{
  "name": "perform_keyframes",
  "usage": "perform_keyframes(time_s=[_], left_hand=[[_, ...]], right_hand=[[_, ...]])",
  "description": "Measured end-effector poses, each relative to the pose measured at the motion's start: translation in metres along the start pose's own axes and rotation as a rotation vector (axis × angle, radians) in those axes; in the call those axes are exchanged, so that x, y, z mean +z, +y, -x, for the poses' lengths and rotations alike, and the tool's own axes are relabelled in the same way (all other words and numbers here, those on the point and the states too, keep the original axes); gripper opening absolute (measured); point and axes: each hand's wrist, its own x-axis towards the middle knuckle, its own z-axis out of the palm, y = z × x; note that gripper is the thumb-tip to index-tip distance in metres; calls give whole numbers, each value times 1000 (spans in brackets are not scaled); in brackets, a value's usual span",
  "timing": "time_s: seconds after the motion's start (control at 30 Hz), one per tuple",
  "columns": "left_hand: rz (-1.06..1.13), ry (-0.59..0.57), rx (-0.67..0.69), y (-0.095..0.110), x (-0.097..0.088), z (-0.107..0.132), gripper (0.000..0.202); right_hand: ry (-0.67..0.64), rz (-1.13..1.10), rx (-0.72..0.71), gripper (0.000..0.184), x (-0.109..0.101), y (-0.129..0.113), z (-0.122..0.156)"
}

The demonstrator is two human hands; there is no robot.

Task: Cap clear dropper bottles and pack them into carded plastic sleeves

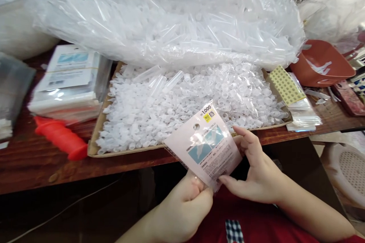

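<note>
A: Head cam – packet [205, 145] sits above lap, near table [42, 163] edge; left hand [182, 207] pinches bottom corner, right hand [256, 171] pinches right edge

B: Looks light, thin, floppy & slick; grip by edges imo

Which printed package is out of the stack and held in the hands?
The single pink-white package with the yellow price sticker, pinched by the left hand and right hand; the others lie in the banded stack on the table.
</note>
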Motion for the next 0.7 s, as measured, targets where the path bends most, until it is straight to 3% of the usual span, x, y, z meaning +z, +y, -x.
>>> perform_keyframes(time_s=[0.1, 0.27, 0.43, 0.53, 0.7], left_hand=[[94, 32, 9, -1, 0, -1, 53], [212, -14, -44, -2, -2, -5, 57], [318, -128, -94, -7, -8, -11, 55], [402, -209, -142, -11, -8, -17, 54], [465, -338, -247, -14, 5, -31, 44]], right_hand=[[23, 6, 20, 87, 2, -3, 0], [13, -211, 33, 77, 0, -4, -2], [-157, -627, 349, 22, -19, 6, 7], [-167, -797, 465, 28, -31, 21, 22], [-178, -840, 388, 27, -42, 40, 50]])
